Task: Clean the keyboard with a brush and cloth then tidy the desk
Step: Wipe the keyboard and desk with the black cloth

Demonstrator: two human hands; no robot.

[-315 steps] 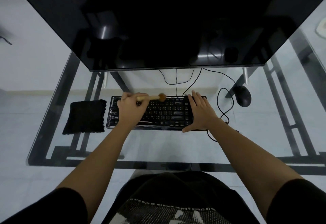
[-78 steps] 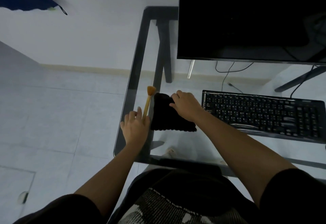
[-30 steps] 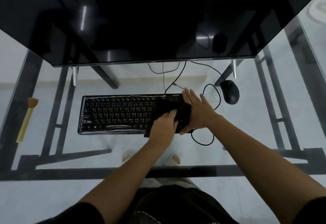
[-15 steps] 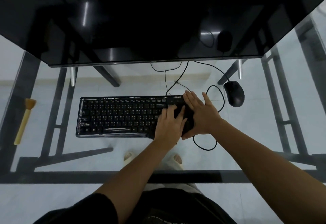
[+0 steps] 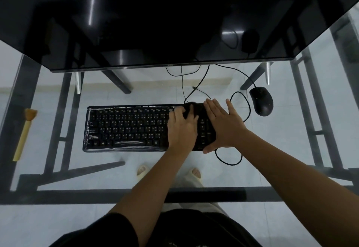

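The black keyboard (image 5: 126, 128) lies on the glass desk (image 5: 287, 155) in front of the monitor. My left hand (image 5: 181, 130) is on its right part, with spread fingers curled into the bunched black cloth (image 5: 189, 109) near the far edge. Most of the cloth is hidden under that hand. My right hand (image 5: 225, 126) lies flat with straight fingers on the keyboard's right end, its thumb at the front edge. The wooden brush (image 5: 24, 134) lies apart at the desk's far left, bristles pointing away from me.
A large dark monitor (image 5: 174, 23) overhangs the back of the desk. A black mouse (image 5: 261, 101) sits right of the keyboard, and its cable (image 5: 229, 162) loops beside my right wrist. The black desk frame and my feet show through the glass.
My left hand has pushed the cloth away from me, from the keyboard's front edge to its far edge. My right hand stays on the right end. The brush has not moved.
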